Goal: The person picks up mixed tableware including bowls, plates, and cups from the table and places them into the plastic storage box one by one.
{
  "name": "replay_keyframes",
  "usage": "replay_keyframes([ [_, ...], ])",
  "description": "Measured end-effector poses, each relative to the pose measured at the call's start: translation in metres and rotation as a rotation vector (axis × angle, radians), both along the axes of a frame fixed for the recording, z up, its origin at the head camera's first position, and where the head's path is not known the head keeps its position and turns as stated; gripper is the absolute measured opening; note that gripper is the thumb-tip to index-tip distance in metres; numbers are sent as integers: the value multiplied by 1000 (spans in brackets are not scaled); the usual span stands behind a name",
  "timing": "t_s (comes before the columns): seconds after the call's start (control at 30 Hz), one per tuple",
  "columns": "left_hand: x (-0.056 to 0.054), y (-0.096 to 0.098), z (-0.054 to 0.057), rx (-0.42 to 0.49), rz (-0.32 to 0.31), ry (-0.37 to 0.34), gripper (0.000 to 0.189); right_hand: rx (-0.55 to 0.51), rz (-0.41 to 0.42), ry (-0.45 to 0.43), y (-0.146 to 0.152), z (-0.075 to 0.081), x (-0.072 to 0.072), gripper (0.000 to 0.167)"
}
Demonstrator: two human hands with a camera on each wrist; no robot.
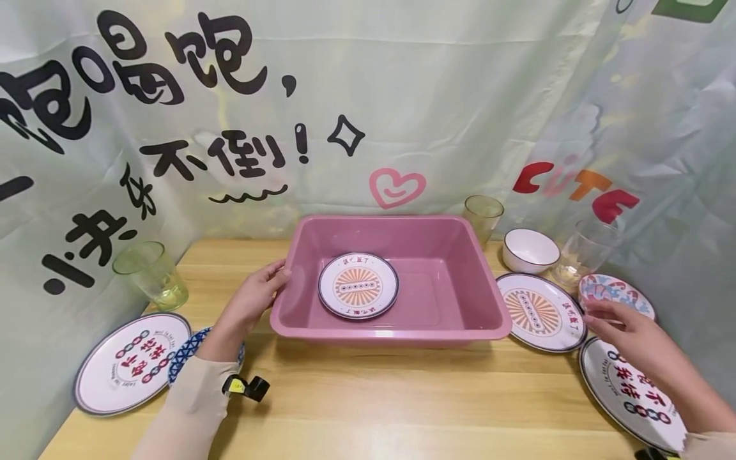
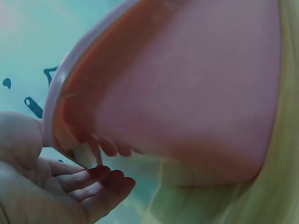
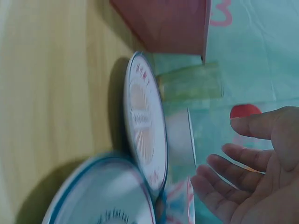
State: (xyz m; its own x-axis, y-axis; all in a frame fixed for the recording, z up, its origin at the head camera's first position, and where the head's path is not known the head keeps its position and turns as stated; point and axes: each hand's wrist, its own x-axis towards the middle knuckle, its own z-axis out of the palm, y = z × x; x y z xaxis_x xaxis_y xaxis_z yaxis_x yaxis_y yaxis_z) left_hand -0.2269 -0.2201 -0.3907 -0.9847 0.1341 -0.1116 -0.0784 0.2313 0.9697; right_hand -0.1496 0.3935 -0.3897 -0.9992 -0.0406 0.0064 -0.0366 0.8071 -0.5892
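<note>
A pink plastic basin [image 1: 425,333] stands mid-table, with a small white plate [image 1: 359,285] with an orange sunburst lying inside it. My left hand [image 1: 261,295] holds the basin's left rim, the thumb at the lip and the fingers beneath it in the left wrist view. On the right, my right hand [image 1: 627,329] hovers with loosely bent fingers and nothing in them. Around it are a sunburst plate [image 1: 537,313], a patterned bowl [image 1: 623,289] and a larger plate with red lettering [image 1: 627,390], partly hidden by the hand and forearm.
Behind the right-hand plates stand a white bowl [image 1: 530,251], a clear glass [image 1: 583,252] and a yellowish glass [image 1: 483,217]. At left are a green glass [image 1: 152,275], a lettered plate [image 1: 129,367] and a blue-patterned dish [image 1: 186,354] partly under my sleeve. A printed curtain [image 1: 448,115] encloses the table.
</note>
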Motion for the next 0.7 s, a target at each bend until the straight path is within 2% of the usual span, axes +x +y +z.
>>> replay_keyframes([
  [0.17,6,5,-5,8,4,13,58,108,-71,-21,20,-6,12,56],
  [0.43,10,14,-12,162,62,14,54,272,-144,-34,44,-23,20,59],
  [0.6,10,17,-13,173,94,14,53,349,-181,-8,54,-32,23,56],
  [0.7,8,19,-11,171,101,15,52,376,-192,-32,59,-34,27,55],
])
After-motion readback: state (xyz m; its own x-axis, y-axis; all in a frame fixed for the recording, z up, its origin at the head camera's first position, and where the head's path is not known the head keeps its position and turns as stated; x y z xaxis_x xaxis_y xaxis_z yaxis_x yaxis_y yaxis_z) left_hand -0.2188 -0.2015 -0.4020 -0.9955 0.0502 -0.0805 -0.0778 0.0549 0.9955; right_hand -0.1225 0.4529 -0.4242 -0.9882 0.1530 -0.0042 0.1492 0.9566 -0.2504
